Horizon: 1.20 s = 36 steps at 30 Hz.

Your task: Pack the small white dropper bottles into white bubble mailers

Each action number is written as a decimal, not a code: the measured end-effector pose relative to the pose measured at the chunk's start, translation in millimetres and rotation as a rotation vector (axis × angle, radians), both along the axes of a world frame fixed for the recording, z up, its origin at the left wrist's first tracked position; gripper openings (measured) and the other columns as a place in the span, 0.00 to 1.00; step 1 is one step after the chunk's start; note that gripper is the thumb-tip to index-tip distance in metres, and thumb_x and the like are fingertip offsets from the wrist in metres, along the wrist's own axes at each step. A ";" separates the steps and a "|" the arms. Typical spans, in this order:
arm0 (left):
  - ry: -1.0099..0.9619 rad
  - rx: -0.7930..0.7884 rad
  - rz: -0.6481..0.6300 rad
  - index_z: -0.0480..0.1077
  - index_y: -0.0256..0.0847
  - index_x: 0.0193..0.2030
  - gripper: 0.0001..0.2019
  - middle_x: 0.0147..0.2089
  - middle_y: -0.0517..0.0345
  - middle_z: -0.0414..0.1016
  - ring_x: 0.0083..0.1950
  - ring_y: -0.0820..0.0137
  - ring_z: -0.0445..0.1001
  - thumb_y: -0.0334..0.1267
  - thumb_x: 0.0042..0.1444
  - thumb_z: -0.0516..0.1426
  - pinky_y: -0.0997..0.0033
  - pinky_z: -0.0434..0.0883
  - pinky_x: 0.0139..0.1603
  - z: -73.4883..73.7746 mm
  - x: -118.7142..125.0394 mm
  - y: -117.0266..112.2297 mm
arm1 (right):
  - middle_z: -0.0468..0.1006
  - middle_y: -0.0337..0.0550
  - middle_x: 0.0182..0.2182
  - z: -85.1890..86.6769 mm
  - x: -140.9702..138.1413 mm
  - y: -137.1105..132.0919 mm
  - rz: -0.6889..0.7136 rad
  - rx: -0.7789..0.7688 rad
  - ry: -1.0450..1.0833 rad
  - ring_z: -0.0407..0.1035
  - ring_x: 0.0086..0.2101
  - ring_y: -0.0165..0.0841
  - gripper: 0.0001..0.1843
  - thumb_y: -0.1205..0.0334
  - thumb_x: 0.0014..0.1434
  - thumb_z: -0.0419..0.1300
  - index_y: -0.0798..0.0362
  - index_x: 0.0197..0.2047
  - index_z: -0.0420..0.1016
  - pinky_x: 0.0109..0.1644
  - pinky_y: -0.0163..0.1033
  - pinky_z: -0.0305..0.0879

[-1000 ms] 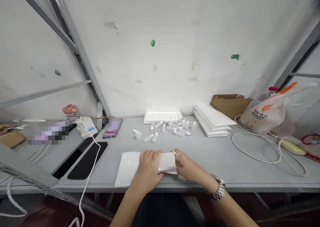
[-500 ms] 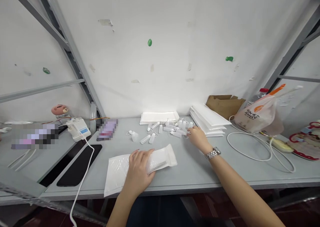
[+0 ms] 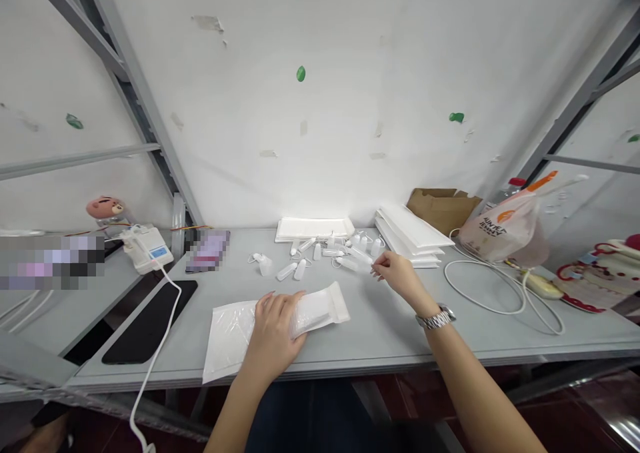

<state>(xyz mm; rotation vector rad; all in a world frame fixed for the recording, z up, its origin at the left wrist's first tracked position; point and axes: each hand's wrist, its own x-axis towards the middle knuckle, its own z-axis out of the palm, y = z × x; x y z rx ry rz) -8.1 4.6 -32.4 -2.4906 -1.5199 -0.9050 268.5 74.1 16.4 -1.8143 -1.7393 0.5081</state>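
While the left hand (image 3: 274, 333) lies palm-down across a white plastic packet (image 3: 320, 312), the fingers press it flat without clenching it. The packet rests on a white padded envelope (image 3: 226, 340), near the front edge of the grey worktable (image 3: 380, 336). The right hand (image 3: 397, 273), with a metal wristwatch (image 3: 436, 318) on its wrist, extends toward a loose cluster of small white plastic bottles (image 3: 320, 256). Its thumb and fingertips (image 3: 376, 270) are drawn together just beside the nearest bottles; whether they are grasping anything cannot be determined from this view.

Caution: the bottles lie close together, and thin loops attached to them may tangle, so a pull on one could drag or scatter its neighbours. The envelope overhangs nothing visibly, but it sits close to the table edge; if the left hand's pressure is released carelessly, the packet could slide. A white cable (image 3: 480, 286) lying to the right could snag the wristwatch or forearm.
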 end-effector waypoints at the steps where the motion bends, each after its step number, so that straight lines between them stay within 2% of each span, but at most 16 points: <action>1: 0.002 0.005 0.004 0.60 0.43 0.56 0.27 0.44 0.54 0.69 0.49 0.59 0.66 0.29 0.45 0.55 0.49 0.56 0.58 -0.2 0.0 0.1 | 0.78 0.43 0.25 4.5 -2.2 -9.3 0.045 -0.025 0.101 0.72 0.25 0.29 0.05 0.69 0.54 0.53 0.54 0.27 0.66 0.29 0.32 0.66; 4: 0.008 0.029 0.023 0.60 0.43 0.56 0.27 0.44 0.54 0.69 0.48 0.59 0.66 0.30 0.46 0.55 0.48 0.57 0.58 -0.6 -0.2 0.9 | 0.77 0.41 0.23 16.9 -11.0 -37.2 0.220 -0.135 0.274 0.72 0.24 0.29 0.04 0.68 0.52 0.56 0.54 0.26 0.66 0.29 0.33 0.67; 8: 0.007 0.072 0.035 0.60 0.43 0.55 0.26 0.43 0.53 0.69 0.47 0.59 0.67 0.30 0.46 0.54 0.48 0.57 0.58 0.2 0.8 1.1 | 0.77 0.39 0.23 26.3 -24.3 -57.9 0.335 -0.187 0.161 0.70 0.25 0.29 0.04 0.69 0.50 0.55 0.53 0.26 0.69 0.28 0.33 0.63; 14: 0.032 0.068 -0.032 0.61 0.42 0.54 0.25 0.40 0.55 0.67 0.44 0.61 0.68 0.30 0.47 0.54 0.47 0.55 0.59 3.7 15.2 -5.6 | 0.76 0.39 0.26 23.9 -46.2 -55.1 0.391 -0.098 0.119 0.68 0.28 0.31 0.06 0.70 0.50 0.57 0.53 0.26 0.74 0.33 0.35 0.61; 17: 0.023 0.058 -0.043 0.61 0.43 0.54 0.25 0.38 0.56 0.66 0.43 0.62 0.68 0.30 0.46 0.54 0.46 0.54 0.60 5.4 23.9 -7.8 | 0.74 0.41 0.30 16.3 -56.2 -52.3 0.359 -0.003 0.123 0.67 0.32 0.32 0.05 0.71 0.47 0.59 0.53 0.25 0.75 0.38 0.36 0.62; 20: 0.015 0.039 -0.048 0.61 0.42 0.55 0.25 0.38 0.56 0.66 0.43 0.62 0.68 0.30 0.47 0.54 0.46 0.54 0.60 6.0 28.8 -7.7 | 0.71 0.40 0.30 7.1 -64.3 -53.8 0.314 0.006 0.181 0.65 0.32 0.30 0.08 0.75 0.45 0.58 0.54 0.22 0.75 0.37 0.35 0.61; 23: 0.010 0.021 -0.051 0.61 0.42 0.55 0.26 0.38 0.56 0.66 0.43 0.62 0.68 0.28 0.46 0.53 0.46 0.54 0.60 4.8 29.7 -7.2 | 0.70 0.38 0.28 4.4 -63.8 -56.0 0.466 -0.075 0.249 0.65 0.29 0.28 0.12 0.78 0.44 0.55 0.54 0.18 0.73 0.34 0.32 0.61; 25: -0.004 0.014 -0.055 0.60 0.42 0.55 0.26 0.38 0.56 0.66 0.44 0.62 0.68 0.28 0.46 0.53 0.45 0.53 0.60 3.4 29.0 -7.1 | 0.72 0.39 0.30 9.1 -53.8 -51.7 0.551 -0.093 0.273 0.66 0.31 0.29 0.10 0.74 0.48 0.57 0.53 0.22 0.76 0.36 0.33 0.62; 26: -0.016 0.009 -0.057 0.60 0.43 0.55 0.26 0.39 0.56 0.66 0.44 0.62 0.67 0.28 0.46 0.53 0.45 0.53 0.60 2.6 28.4 -7.1 | 0.73 0.40 0.32 12.9 -45.8 -46.2 0.531 -0.074 0.278 0.67 0.33 0.30 0.07 0.70 0.50 0.58 0.52 0.27 0.78 0.37 0.34 0.62; 28: -0.030 -0.007 -0.064 0.59 0.44 0.55 0.26 0.40 0.56 0.66 0.45 0.62 0.67 0.29 0.47 0.53 0.46 0.54 0.60 1.5 27.3 -7.0 | 0.75 0.43 0.37 20.3 -25.9 -27.7 0.366 0.040 0.239 0.68 0.36 0.33 0.10 0.63 0.53 0.58 0.51 0.38 0.78 0.40 0.37 0.63; 31: -0.030 -0.029 -0.071 0.59 0.45 0.56 0.27 0.41 0.56 0.67 0.46 0.62 0.67 0.29 0.47 0.53 0.46 0.54 0.61 0.8 26.1 -6.6 | 0.73 0.49 0.43 22.7 3.4 12.4 -0.101 0.260 0.046 0.68 0.38 0.34 0.15 0.65 0.57 0.54 0.55 0.47 0.74 0.45 0.39 0.61; 32: -0.030 -0.032 -0.070 0.60 0.45 0.56 0.27 0.41 0.57 0.67 0.46 0.62 0.67 0.30 0.47 0.53 0.46 0.54 0.61 0.7 25.9 -6.5 | 0.72 0.51 0.45 20.4 10.8 26.0 -0.202 0.279 -0.017 0.68 0.39 0.34 0.17 0.65 0.58 0.53 0.56 0.49 0.73 0.45 0.39 0.61; 34: -0.039 -0.039 -0.070 0.60 0.45 0.56 0.27 0.41 0.57 0.68 0.47 0.62 0.67 0.30 0.47 0.54 0.46 0.54 0.61 0.7 25.5 -6.5 | 0.71 0.54 0.45 13.1 20.7 48.5 -0.248 0.276 -0.050 0.68 0.39 0.36 0.17 0.64 0.58 0.53 0.59 0.49 0.73 0.45 0.40 0.60; 36: -0.049 -0.054 -0.075 0.59 0.45 0.56 0.26 0.42 0.57 0.68 0.47 0.62 0.67 0.31 0.48 0.54 0.46 0.54 0.61 0.8 25.2 -6.7 | 0.73 0.53 0.40 6.2 25.0 61.5 -0.237 0.260 -0.060 0.68 0.38 0.38 0.14 0.64 0.57 0.54 0.60 0.43 0.76 0.44 0.41 0.60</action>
